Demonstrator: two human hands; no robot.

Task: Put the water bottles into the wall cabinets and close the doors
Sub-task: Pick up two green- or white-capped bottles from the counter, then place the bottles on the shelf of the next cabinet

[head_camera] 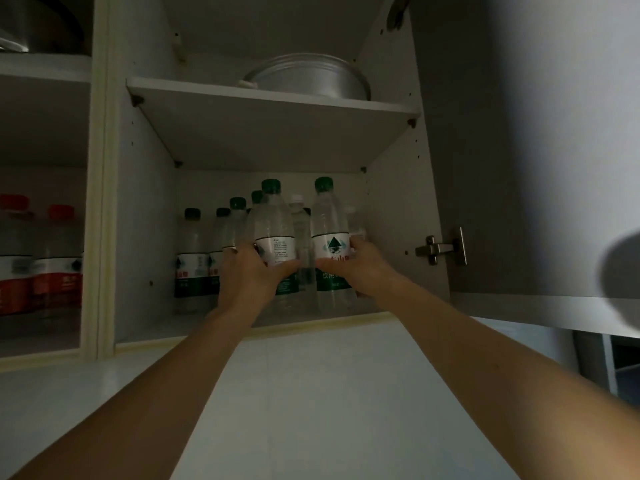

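Gripping bottles (275,233) (one per hand (254,268)).

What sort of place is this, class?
Probably a home kitchen: an open wall cabinet holds water bottles on its lower shelf and a metal pan above, over a pale tiled wall.

A big round metal pan (311,76) is seen on the shelf high above the hands. Another dark metal pot (41,24) is seen far up to the left, and a silver hinge (441,249) is fixed just right of the right hand.
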